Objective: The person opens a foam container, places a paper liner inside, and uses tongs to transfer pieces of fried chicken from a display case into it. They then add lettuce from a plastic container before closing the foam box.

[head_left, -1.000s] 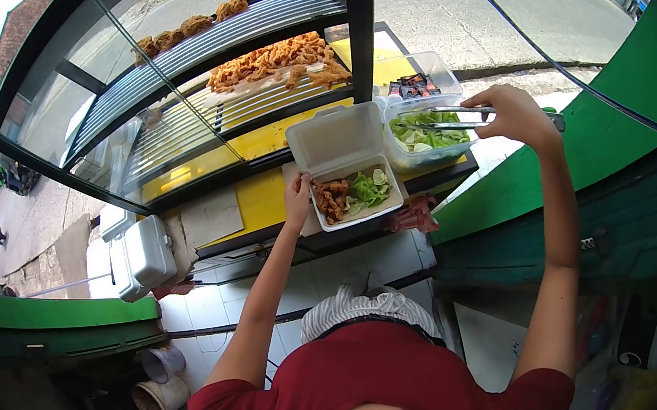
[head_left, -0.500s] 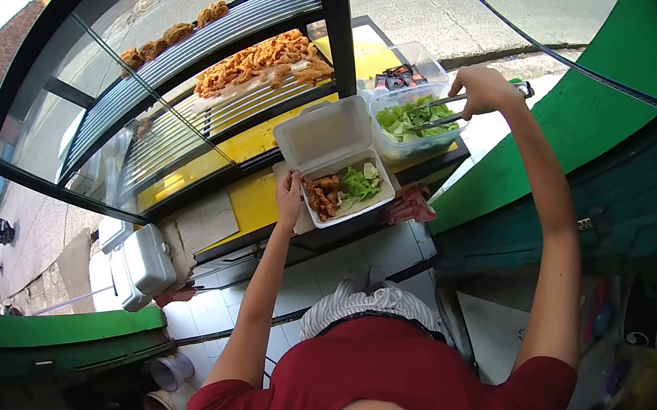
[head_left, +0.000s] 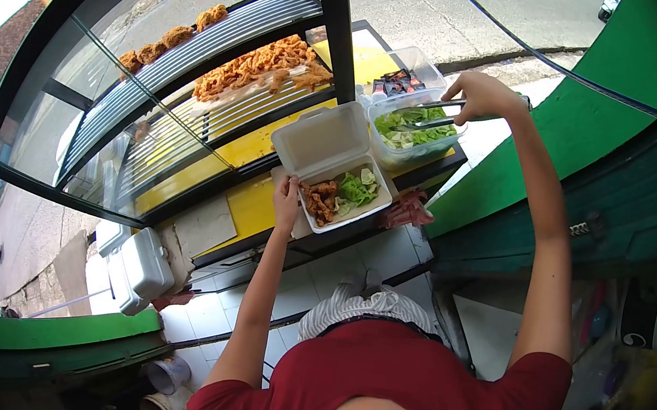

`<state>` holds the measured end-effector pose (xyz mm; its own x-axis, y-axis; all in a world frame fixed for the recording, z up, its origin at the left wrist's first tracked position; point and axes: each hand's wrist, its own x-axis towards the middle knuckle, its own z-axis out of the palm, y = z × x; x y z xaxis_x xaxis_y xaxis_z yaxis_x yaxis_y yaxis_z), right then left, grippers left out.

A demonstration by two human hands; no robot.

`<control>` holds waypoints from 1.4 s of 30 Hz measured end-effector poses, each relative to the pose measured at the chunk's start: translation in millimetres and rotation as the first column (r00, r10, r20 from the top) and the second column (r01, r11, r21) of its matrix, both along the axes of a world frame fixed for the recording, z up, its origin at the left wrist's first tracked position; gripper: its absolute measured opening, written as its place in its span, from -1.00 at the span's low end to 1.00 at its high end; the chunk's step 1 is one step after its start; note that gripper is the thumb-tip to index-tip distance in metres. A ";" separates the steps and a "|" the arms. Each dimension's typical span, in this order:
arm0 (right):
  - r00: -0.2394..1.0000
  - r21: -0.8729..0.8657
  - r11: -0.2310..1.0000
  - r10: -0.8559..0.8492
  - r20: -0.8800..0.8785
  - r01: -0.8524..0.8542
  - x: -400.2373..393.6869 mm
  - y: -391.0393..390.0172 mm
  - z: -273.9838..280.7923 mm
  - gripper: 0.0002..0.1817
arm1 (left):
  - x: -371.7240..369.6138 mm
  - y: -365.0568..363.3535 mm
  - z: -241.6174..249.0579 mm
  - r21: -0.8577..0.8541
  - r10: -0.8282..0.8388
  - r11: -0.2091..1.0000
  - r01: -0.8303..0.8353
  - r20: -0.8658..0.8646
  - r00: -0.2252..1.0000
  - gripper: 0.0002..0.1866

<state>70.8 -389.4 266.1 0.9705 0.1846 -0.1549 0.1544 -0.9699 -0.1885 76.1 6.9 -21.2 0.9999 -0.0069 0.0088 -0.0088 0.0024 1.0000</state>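
Note:
An open white takeaway box [head_left: 323, 140] sits on the counter with its lid tilted back. Inside are brown fried chicken pieces [head_left: 319, 201] on the left and green lettuce [head_left: 358, 188] on the right. My left hand [head_left: 286, 202] grips the left edge of the box. Behind and to the right, a clear plastic tub [head_left: 403, 158] holds more lettuce [head_left: 414, 125]. Metal tongs [head_left: 436, 123] are held in my right hand [head_left: 485, 101] above that tub, their tips down at the leaves.
A glass display case [head_left: 100, 113] with fried food on its racks stands at the left. Behind the tub is a clear container [head_left: 420, 66] with dark packets. Closed white boxes [head_left: 142, 263] are stacked at lower left. A green wall [head_left: 552, 143] curves at the right.
My right hand and the tongs have shifted slightly to the left and down over the tub. My left hand stays at the box, which has barely moved.

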 end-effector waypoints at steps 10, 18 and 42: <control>0.938 -0.014 0.997 0.071 -0.338 -0.080 47.9 31.1 -26.6 -0.45 | -1.5 -1.3 2.9 -0.002 -0.022 1.000 0.022 0.016 1.000 -0.73; 0.973 -0.003 0.980 0.196 -0.120 -0.198 14.5 18.0 -43.3 -0.52 | -1.9 -1.9 5.0 -0.028 -0.021 0.999 0.021 0.030 0.999 -0.73; 0.957 0.221 0.935 0.289 -0.022 -0.277 -49.3 47.0 -13.9 -0.46 | -7.3 -14.1 -7.0 -0.008 0.146 0.989 -0.146 0.099 0.984 -0.70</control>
